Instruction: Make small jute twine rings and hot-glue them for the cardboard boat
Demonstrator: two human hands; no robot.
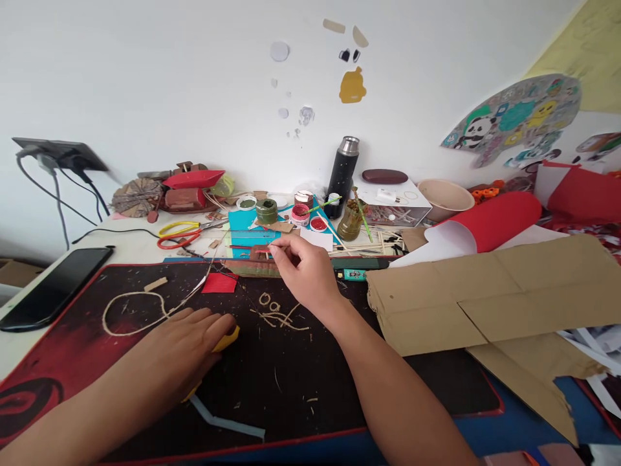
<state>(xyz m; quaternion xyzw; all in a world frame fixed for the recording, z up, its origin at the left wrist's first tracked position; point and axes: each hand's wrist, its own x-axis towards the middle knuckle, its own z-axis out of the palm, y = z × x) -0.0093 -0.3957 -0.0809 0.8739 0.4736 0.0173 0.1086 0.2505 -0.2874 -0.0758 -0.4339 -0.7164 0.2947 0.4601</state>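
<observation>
My left hand (194,343) is closed around a yellow object (228,339), mostly hidden under the palm, low over the dark mat (291,401). A pale blue strip (233,427) lies just below it. My right hand (295,262) reaches toward the back of the mat, thumb and index finger pinched at the end of a thin reddish stick (247,248); whether they grip it is hard to tell. Below the right hand lie twine pieces (286,318) and small rings. Left of them is a red corrugated piece (220,283), with a twine loop (130,314) farther left.
Paint jars (266,211), a brush jar (352,220) and a black flask (342,171) stand at the back. Scissors (179,238) lie left of them, a phone (55,285) at the far left. Cardboard sheets (504,291) and rolled red paper (509,220) cover the right side.
</observation>
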